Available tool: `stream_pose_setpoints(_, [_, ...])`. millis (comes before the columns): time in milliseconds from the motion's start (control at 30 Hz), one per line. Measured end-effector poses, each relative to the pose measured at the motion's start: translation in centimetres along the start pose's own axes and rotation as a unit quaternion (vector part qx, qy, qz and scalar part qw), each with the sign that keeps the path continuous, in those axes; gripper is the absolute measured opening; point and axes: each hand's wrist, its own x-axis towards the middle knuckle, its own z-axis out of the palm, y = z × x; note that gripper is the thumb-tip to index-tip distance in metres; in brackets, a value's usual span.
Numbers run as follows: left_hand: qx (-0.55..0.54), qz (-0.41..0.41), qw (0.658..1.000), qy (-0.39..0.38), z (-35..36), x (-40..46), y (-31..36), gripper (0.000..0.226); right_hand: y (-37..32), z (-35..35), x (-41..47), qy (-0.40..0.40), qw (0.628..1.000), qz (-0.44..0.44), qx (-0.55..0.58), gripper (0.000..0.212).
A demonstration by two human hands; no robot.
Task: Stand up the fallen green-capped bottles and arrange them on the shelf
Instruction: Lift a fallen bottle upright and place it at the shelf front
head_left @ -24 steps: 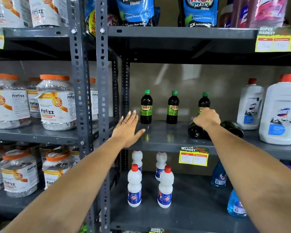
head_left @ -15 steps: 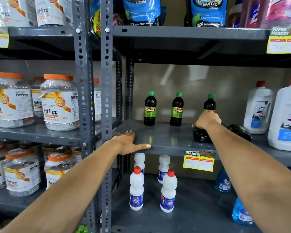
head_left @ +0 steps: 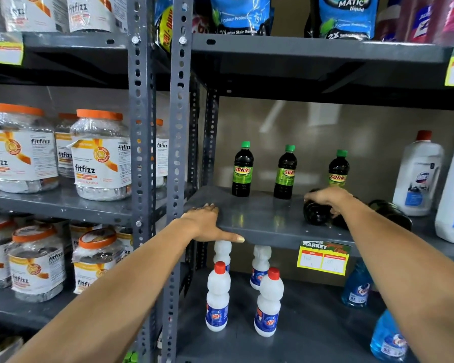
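Three dark green-capped Sunny bottles stand upright at the back of the grey middle shelf: one on the left, one in the middle, one on the right. Two more dark bottles lie on their sides with their bases toward me. My right hand is closed over the nearer fallen bottle. The other fallen bottle lies to its right, partly hidden by my forearm. My left hand lies flat on the shelf's front left edge, thumb along the lip, holding nothing.
White jugs with red caps stand at the right end of the same shelf. Small white bottles and blue bottles stand on the shelf below. Orange-lidded jars fill the left rack beyond the grey uprights. A yellow price tag hangs from the shelf lip.
My left hand has dropped from mid-air onto the shelf's front edge. My right hand has lowered from beside the right standing bottle and closed over the nearer fallen bottle.
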Motion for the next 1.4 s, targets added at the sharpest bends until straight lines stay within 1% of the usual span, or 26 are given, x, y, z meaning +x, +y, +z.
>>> stream_pose_setpoints(133, [-0.004, 0.001, 0.999, -0.04, -0.6, 0.4, -0.1, 0.138, -0.3, 3.0, -1.2, 0.101, 0.985, -0.035, 0.135, 0.069])
stream_pose_setpoints(200, [-0.005, 0.0, 0.999, -0.052, -0.8, 0.6, -0.2, 0.14, -1.1, 4.8, -2.2, 0.111, 0.972, -0.06, 0.197, 0.071])
stream_pose_setpoints(267, [-0.008, 0.0, 0.999, -0.045, -0.6, 0.6, -0.2, 0.141, -2.2, 6.6, -3.1, 0.097, 0.961, -0.094, 0.242, 0.074])
stream_pose_setpoints(333, [-0.011, -0.001, 0.999, -0.032, -0.3, 0.5, -0.2, 0.142, -3.3, 8.1, -3.7, 0.08, 0.952, -0.139, 0.261, 0.074])
stream_pose_setpoints(433, [-0.009, -0.001, 1.0, -0.02, -0.1, 0.5, -0.2, 0.141, -4.9, 9.4, -4.1, 0.05, 0.946, -0.193, 0.254, 0.068])
stream_pose_setpoints(533, [-0.007, 0.004, 1.0, -0.013, 0.1, 0.8, -0.3, 0.143, -6.1, 10.3, -4.1, 0.035, 0.946, -0.218, 0.237, 0.066])
stream_pose_setpoints(633, [-0.008, 0.008, 1.0, -0.008, 0.2, 1.1, -0.4, 0.144, -6.8, 11.2, -3.8, 0.033, 0.942, -0.226, 0.246, 0.071])
stream_pose_setpoints(700, [-0.003, 0.011, 1.0, -0.001, 0.2, 1.1, -0.4, 0.141, -6.9, 11.3, -3.4, -0.006, 0.936, -0.218, 0.277, 0.071])
stream_pose_setpoints(767, [-0.005, 0.013, 1.0, 0.0, 0.3, 1.1, -0.3, 0.139, -6.8, 11.4, -2.8, -0.059, 0.921, -0.2, 0.329, 0.063])
stream_pose_setpoints(800, [-0.006, 0.013, 1.0, 0.001, 0.4, 1.1, -0.3, 0.139, -6.7, 11.4, -2.6, -0.071, 0.915, -0.195, 0.345, 0.058])
stream_pose_setpoints(867, [-0.009, 0.011, 1.0, 0.004, 0.3, 1.0, -0.3, 0.138, -6.5, 11.5, -2.4, -0.063, 0.914, -0.198, 0.349, 0.059])
stream_pose_setpoints(967, [-0.017, 0.01, 1.0, 0.005, 0.2, 0.7, -0.1, 0.135, -6.6, 11.5, -2.6, -0.057, 0.917, -0.211, 0.334, 0.068])
stream_pose_setpoints(1067, [-0.023, 0.014, 1.0, 0.001, 0.1, 0.6, 0.0, 0.133, -6.7, 11.2, -2.7, -0.097, 0.897, -0.21, 0.375, 0.057])
stream_pose_setpoints(1100, [-0.022, 0.014, 1.0, 0.002, 0.2, 0.5, 0.0, 0.132, -6.6, 11.2, -2.7, -0.1, 0.893, -0.212, 0.384, 0.055])
stream_pose_setpoints(1200, [-0.019, 0.012, 1.0, 0.003, 0.1, 0.4, 0.1, 0.132, -6.4, 11.3, -2.9, -0.079, 0.898, -0.222, 0.372, 0.06])
stream_pose_setpoints(1300, [-0.025, 0.02, 0.999, 0.01, -0.1, 0.1, 0.2, 0.125, -6.6, 11.3, -2.7, -0.107, 0.892, -0.227, 0.377, 0.059])
stream_pose_setpoints(1400, [-0.024, 0.016, 1.0, 0.006, 0.0, 0.1, 0.2, 0.127, -6.5, 11.2, -2.5, -0.116, 0.884, -0.226, 0.393, 0.055])
